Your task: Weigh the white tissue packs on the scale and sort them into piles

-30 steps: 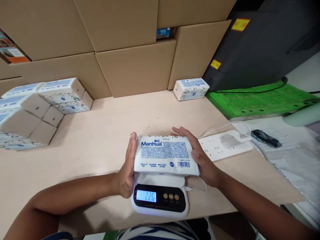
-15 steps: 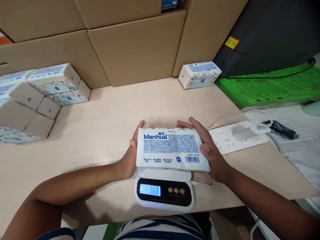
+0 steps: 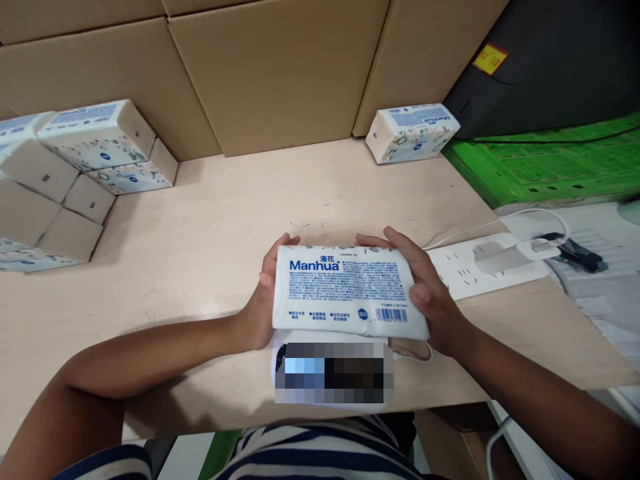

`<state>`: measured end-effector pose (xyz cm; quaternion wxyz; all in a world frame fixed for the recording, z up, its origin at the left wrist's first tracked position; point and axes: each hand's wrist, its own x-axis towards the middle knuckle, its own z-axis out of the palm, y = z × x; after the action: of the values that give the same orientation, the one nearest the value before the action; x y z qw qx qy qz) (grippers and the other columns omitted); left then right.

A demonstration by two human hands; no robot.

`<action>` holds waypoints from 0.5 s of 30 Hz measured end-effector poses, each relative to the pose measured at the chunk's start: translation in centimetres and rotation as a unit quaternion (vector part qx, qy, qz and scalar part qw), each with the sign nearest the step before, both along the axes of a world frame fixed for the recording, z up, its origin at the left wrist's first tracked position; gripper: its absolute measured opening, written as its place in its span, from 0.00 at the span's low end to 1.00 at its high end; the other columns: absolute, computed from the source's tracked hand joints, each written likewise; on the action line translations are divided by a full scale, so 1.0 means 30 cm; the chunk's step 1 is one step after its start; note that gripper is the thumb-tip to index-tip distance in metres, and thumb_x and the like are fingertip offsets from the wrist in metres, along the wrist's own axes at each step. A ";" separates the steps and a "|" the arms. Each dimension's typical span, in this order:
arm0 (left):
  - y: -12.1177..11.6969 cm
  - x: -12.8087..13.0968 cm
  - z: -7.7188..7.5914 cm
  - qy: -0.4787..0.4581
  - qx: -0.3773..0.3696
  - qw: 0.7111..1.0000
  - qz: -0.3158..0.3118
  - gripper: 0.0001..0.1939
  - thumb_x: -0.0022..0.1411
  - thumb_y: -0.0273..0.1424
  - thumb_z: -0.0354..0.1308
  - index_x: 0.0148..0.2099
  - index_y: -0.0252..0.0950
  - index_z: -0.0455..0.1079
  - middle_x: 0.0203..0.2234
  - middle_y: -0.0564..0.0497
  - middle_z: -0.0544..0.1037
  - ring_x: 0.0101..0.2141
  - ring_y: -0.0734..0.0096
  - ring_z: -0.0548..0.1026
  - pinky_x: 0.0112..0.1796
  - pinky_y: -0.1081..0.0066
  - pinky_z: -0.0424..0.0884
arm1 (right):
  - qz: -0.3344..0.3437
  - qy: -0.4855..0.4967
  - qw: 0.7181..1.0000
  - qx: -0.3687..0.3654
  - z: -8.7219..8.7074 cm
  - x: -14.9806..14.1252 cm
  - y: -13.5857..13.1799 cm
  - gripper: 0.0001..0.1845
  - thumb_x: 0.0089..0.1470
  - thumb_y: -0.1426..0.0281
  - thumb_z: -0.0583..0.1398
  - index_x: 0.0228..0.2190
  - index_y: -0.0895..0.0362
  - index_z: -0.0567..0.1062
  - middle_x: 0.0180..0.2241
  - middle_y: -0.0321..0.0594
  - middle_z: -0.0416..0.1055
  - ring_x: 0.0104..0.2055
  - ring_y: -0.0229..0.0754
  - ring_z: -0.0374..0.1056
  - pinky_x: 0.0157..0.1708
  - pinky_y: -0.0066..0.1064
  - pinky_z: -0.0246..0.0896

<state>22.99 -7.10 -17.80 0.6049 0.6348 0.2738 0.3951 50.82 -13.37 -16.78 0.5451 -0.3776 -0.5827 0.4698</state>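
A white tissue pack (image 3: 345,293) with blue print and a barcode is held between my two hands, its printed face toward me. My left hand (image 3: 263,293) grips its left end, the thumb along the edge. Around the right end my right hand (image 3: 435,300) is closed, thumb on the front and fingers behind. Below the pack is a white digital scale (image 3: 276,393); its front panel is blurred out in this view. The pack covers the scale's rear part, and I cannot tell whether it rests on the plate.
Several tissue packs (image 3: 85,173) are stacked at the left. Another tissue pack (image 3: 413,133) sits before the cardboard boxes (image 3: 280,73) at the back. At the right are a white power strip (image 3: 460,270) with a plug and cable, a green crate (image 3: 545,160) and a dark case (image 3: 560,67).
The camera view has shifted slightly, and the surroundings appear higher in the picture. Both hands keep their hold on the tissue pack. The scale's display, readable before, is now blurred out.
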 end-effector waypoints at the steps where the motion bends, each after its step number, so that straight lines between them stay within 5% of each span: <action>1: 0.000 0.003 0.002 -0.007 0.001 1.000 0.001 0.38 0.79 0.63 0.36 0.81 0.54 0.51 0.77 0.47 0.62 0.75 0.46 0.64 0.75 0.44 0.65 | -0.001 -0.002 1.000 -0.003 0.002 0.000 -0.001 0.31 0.72 0.45 0.59 0.72 0.30 0.66 0.74 0.36 0.68 0.77 0.54 0.62 0.72 0.57 0.67; 4: -0.002 0.009 0.004 -0.019 0.007 1.000 -0.005 0.37 0.80 0.62 0.37 0.80 0.54 0.53 0.70 0.45 0.70 0.69 0.48 0.71 0.71 0.43 0.70 | -0.005 -0.005 1.000 -0.016 0.006 -0.001 -0.005 0.31 0.72 0.46 0.60 0.72 0.30 0.67 0.74 0.36 0.68 0.76 0.55 0.65 0.70 0.58 0.69; 15: -0.004 0.007 0.006 0.002 0.013 0.999 0.038 0.36 0.78 0.64 0.43 0.77 0.53 0.60 0.61 0.43 0.74 0.66 0.45 0.71 0.65 0.39 0.77 | -0.027 -0.011 0.999 -0.029 0.020 -0.012 -0.021 0.33 0.71 0.44 0.60 0.72 0.33 0.66 0.72 0.42 0.69 0.73 0.59 0.68 0.65 0.56 0.76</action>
<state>23.19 -7.21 -17.62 0.5806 0.6324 0.2936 0.4206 50.45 -13.99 -16.19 0.5402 -0.4137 -0.5647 0.4671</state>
